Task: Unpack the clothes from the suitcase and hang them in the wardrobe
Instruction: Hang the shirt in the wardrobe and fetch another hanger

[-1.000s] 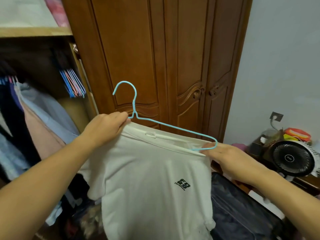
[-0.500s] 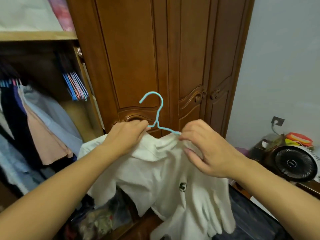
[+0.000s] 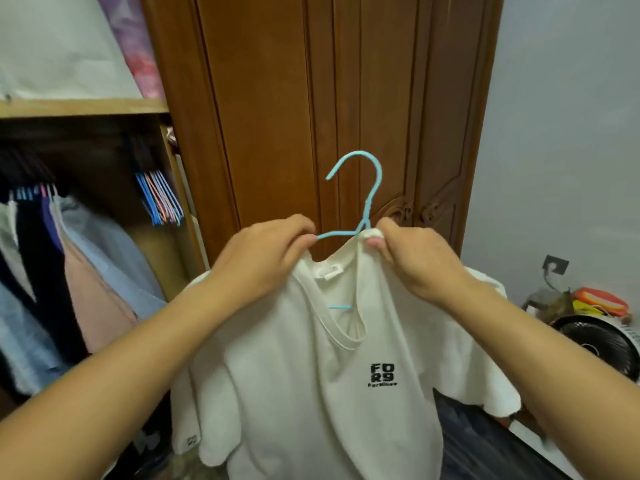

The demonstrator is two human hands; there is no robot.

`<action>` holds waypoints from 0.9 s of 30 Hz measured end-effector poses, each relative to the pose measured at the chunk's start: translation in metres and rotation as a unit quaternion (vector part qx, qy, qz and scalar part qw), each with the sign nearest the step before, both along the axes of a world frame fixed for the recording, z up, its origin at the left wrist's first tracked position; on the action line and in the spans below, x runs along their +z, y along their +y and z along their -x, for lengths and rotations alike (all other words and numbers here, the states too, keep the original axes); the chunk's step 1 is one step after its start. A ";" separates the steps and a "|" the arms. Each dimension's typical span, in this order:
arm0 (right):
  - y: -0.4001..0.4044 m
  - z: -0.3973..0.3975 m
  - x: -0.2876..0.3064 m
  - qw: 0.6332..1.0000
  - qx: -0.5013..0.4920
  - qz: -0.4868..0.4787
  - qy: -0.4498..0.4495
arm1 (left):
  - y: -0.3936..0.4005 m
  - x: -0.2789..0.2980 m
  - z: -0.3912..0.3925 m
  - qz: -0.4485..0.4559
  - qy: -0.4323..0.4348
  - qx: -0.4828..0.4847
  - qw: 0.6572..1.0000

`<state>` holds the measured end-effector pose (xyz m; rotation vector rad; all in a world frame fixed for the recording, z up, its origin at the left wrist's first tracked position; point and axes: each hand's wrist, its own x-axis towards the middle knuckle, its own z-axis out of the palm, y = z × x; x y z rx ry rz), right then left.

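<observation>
A white T-shirt (image 3: 311, 382) with a small black chest logo hangs on a light blue wire hanger (image 3: 367, 195), whose hook stands up above the collar. My left hand (image 3: 263, 254) grips the shirt's left shoulder together with the hanger wire. My right hand (image 3: 415, 261) pinches the bunched collar fabric just right of the hanger's neck. The open wardrobe (image 3: 104, 161) is at the left, with clothes on its rail. A dark suitcase (image 3: 485, 448) lies low at the right, mostly hidden behind the shirt.
Closed brown wardrobe doors (image 3: 329, 98) stand straight ahead. Spare coloured hangers (image 3: 159, 199) hang at the right end of the rail, beside hung garments (image 3: 69, 271). A black fan (image 3: 599, 348) and clutter sit low at the right by the grey wall.
The shirt has opened out flat on the hanger, its logo facing me. Both hands and the hanger rose and shifted right, the right hand now pinching the collar at the hanger's neck.
</observation>
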<state>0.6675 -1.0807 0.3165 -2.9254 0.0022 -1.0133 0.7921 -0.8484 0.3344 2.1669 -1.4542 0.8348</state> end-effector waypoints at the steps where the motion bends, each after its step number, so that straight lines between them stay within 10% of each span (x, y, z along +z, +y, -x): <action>1: -0.011 0.003 0.002 1.000 -0.005 -0.023 -0.021 | 0.014 0.001 -0.008 -0.017 -0.022 0.024 0.999; 19: -0.048 0.019 -0.025 0.992 0.030 -0.120 -0.027 | 0.038 -0.020 -0.017 0.016 -0.002 0.166 0.986; 27: -0.018 0.022 -0.019 0.994 -0.034 0.044 -0.096 | 0.044 -0.006 -0.014 0.045 0.009 0.088 0.995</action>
